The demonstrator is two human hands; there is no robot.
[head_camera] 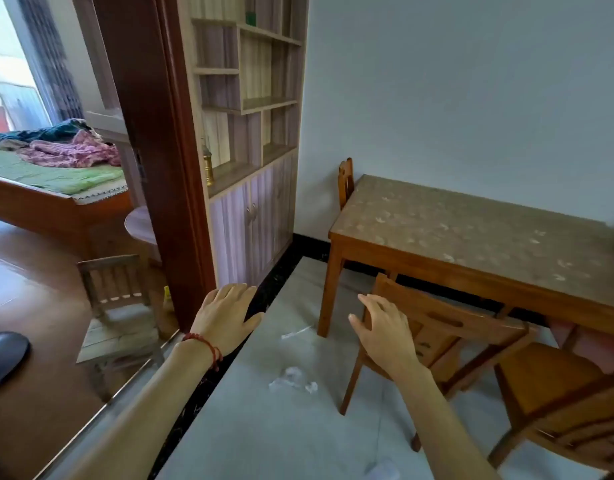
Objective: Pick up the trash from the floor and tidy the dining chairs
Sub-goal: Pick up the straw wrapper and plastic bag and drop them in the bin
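Observation:
Crumpled clear plastic trash (293, 378) lies on the grey floor between my arms. A thin white scrap (296, 332) lies farther off near the table leg, and another pale piece (381, 470) shows at the bottom edge. My left hand (225, 317) hovers open, fingers straight, holding nothing. My right hand (385, 329) is spread open just in front of the top rail of a wooden dining chair (447, 318), which stands askew from the dining table (471, 233). A second chair (555, 386) stands at the right. A third chair (346, 180) is at the table's far end.
A tall shelf cabinet (253, 133) stands against the wall left of the table. A dark wooden door frame (160, 161) opens onto a bedroom with a bed (49, 192) and a small wooden chair (118, 313). A dark rounded object (4, 355) lies at the left edge.

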